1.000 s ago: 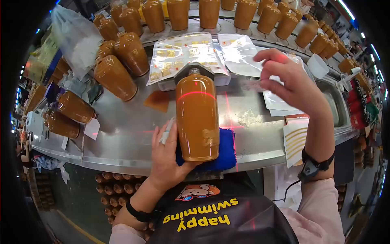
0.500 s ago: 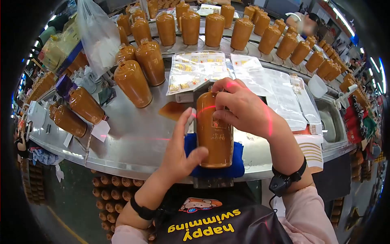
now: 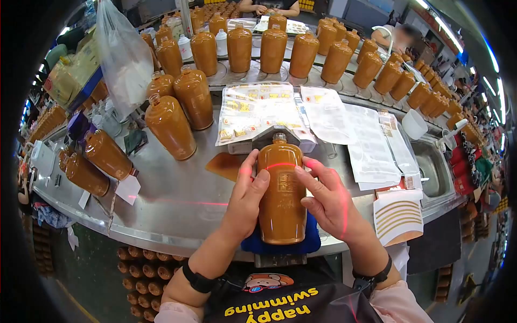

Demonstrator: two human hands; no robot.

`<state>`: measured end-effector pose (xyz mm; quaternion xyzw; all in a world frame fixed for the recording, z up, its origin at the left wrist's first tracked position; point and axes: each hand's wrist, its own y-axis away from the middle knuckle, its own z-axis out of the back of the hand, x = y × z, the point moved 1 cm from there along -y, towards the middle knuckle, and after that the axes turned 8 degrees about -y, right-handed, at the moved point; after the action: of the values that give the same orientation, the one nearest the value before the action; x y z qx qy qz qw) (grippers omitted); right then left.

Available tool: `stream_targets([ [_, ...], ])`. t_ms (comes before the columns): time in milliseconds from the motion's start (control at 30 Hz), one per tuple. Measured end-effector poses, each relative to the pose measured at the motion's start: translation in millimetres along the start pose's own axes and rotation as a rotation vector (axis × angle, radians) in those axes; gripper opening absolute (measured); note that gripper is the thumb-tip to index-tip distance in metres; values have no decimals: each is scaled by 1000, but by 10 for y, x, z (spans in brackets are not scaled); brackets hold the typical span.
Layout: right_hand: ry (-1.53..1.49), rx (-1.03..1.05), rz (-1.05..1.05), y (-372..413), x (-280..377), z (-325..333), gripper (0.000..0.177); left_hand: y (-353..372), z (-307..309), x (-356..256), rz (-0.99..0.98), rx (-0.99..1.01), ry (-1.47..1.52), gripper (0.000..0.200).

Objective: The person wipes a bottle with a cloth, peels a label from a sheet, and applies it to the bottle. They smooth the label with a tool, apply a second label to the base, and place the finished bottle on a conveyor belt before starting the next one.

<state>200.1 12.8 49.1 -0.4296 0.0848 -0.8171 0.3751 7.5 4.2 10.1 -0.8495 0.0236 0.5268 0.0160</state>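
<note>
A glossy brown bottle (image 3: 281, 210) leans back on a blue cloth (image 3: 313, 235) at the bench's near edge, its neck against a dark angled rest (image 3: 258, 143). A red laser line crosses its shoulder, and a square mark shows on its front. My left hand (image 3: 246, 200) grips the bottle's left side, with the thumb on its front. On the right side, my right hand (image 3: 332, 202) holds it with fingers near the shoulder and thumb on the front. A brown flat piece (image 3: 222, 166) lies left of the bottle.
Sticker sheets (image 3: 256, 107) and white sheets (image 3: 371, 145) lie behind the bottle. Several bottles (image 3: 170, 127) stand at the left. Beyond, a conveyor (image 3: 237, 79) carries more. At the right are a sink (image 3: 433, 167) and a card with gold strips (image 3: 399, 218).
My right hand has moved from the bottle's upper front to its right side. My left hand has closed onto its left side. The bottle has turned, so a different mark faces me.
</note>
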Motion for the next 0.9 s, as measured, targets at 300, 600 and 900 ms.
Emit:
stream_targets([
  [300, 37, 46, -65, -21, -7, -76, 53, 7, 15, 11, -155, -10, -566, 80],
  [600, -19, 3, -137, -59, 14, -82, 54, -20, 29, 35, -145, -10, -367, 76],
  [900, 72, 13, -69, -59, 1, -108, 53, -81, 46, 69, -140, 1, -365, 76],
])
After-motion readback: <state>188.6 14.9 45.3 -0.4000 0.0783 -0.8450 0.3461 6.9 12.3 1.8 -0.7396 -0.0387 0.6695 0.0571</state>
